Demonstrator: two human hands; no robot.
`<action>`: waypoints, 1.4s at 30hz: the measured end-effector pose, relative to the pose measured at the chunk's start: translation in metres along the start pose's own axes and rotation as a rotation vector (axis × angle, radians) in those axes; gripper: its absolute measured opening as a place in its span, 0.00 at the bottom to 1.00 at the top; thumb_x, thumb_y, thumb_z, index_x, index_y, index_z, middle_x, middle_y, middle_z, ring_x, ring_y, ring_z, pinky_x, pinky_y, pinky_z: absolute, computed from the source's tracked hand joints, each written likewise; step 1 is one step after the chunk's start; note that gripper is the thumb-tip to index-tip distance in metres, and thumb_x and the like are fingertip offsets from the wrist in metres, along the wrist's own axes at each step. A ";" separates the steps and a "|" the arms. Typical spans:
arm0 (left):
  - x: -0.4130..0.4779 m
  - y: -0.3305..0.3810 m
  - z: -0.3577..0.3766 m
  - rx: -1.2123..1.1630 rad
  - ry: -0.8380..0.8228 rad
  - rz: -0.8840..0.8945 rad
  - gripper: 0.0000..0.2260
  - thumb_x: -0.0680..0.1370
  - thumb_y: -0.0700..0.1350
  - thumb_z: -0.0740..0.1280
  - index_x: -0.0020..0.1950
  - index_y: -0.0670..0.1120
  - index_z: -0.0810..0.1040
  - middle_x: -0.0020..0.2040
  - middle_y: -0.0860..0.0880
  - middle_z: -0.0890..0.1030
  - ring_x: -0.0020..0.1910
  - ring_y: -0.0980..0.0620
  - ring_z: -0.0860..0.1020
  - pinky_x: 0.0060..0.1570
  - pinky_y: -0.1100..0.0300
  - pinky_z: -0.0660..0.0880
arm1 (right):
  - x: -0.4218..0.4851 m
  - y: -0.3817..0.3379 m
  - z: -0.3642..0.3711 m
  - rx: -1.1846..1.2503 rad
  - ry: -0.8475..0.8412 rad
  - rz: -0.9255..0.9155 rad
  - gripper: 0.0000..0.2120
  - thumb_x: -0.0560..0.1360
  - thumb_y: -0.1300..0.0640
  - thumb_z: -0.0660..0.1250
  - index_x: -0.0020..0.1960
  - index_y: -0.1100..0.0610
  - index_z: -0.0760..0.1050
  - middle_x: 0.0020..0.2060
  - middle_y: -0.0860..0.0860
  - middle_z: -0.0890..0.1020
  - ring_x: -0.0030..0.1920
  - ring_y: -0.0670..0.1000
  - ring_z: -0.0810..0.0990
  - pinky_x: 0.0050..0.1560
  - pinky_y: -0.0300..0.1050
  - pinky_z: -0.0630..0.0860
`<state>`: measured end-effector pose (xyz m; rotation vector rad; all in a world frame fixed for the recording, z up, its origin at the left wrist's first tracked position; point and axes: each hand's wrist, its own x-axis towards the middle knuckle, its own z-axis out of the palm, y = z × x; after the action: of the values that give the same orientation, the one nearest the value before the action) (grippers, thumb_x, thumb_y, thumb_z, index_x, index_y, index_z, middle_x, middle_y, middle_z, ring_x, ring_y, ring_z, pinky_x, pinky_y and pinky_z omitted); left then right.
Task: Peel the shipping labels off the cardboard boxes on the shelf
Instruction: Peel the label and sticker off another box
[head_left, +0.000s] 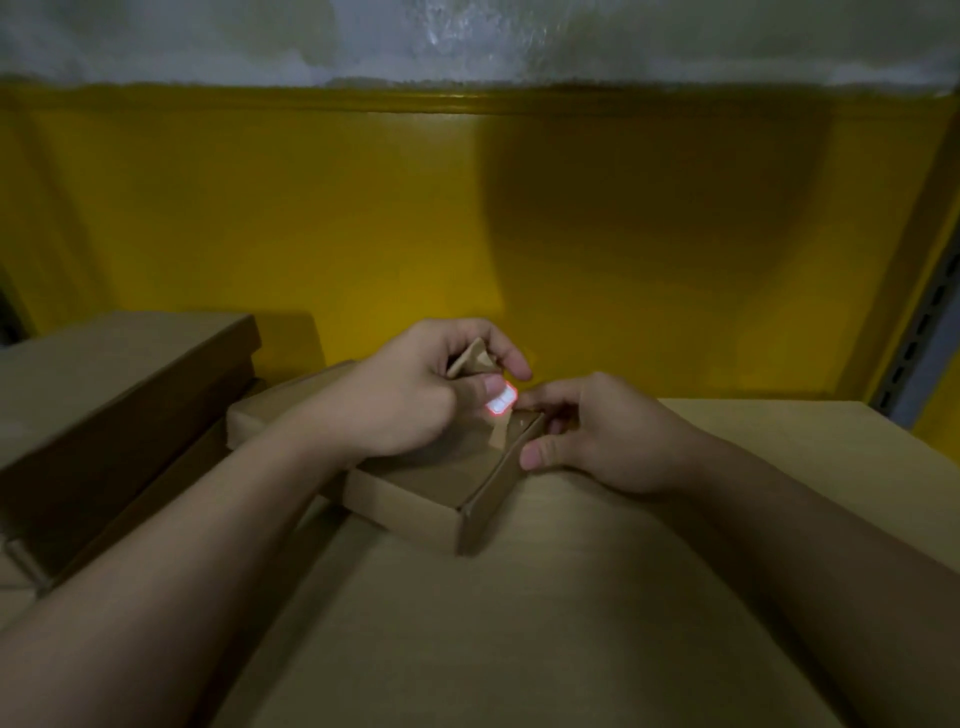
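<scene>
While dim light hides fine detail, the layout reads clearly enough. Far left: stacked boxes (130, 374), untouched. Left hand (410, 400): fingers curled, pinching a lifted label strip (475, 358), brown side out, with a white patch (503, 404) glowing by the thumb. The strip rises off the small box (436, 493), which sits on a large box (571, 623). Right hand (608, 441): thumb and bent fingers clamp the small box's right edge. Judgement: pull low and slow, folding the strip back leftward, right hand pressing down. Risk: tearing the board skin.
</scene>
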<state>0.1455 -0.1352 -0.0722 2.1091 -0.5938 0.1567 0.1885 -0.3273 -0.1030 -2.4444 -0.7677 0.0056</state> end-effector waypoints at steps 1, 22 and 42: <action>0.000 0.000 0.000 -0.028 0.011 -0.010 0.07 0.80 0.35 0.64 0.50 0.45 0.79 0.32 0.55 0.75 0.30 0.59 0.71 0.31 0.68 0.66 | 0.000 -0.001 -0.001 -0.007 -0.004 -0.004 0.26 0.67 0.46 0.75 0.64 0.42 0.75 0.40 0.45 0.79 0.45 0.48 0.78 0.49 0.45 0.74; -0.003 0.036 -0.028 -1.228 0.415 0.007 0.19 0.83 0.53 0.53 0.50 0.42 0.76 0.27 0.50 0.64 0.23 0.55 0.60 0.27 0.61 0.62 | -0.009 -0.059 -0.010 0.204 0.096 -0.066 0.27 0.66 0.39 0.73 0.62 0.44 0.73 0.52 0.42 0.79 0.44 0.40 0.79 0.51 0.43 0.78; -0.069 0.100 0.044 0.147 0.578 0.327 0.08 0.77 0.45 0.63 0.53 0.52 0.78 0.51 0.53 0.77 0.50 0.59 0.76 0.47 0.63 0.74 | -0.186 -0.082 -0.079 0.174 0.768 0.249 0.08 0.72 0.60 0.67 0.36 0.61 0.77 0.27 0.54 0.76 0.29 0.55 0.73 0.32 0.59 0.75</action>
<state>0.0332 -0.1935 -0.0453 1.9559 -0.5769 0.9815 0.0037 -0.4117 -0.0238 -2.1025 -0.1126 -0.6950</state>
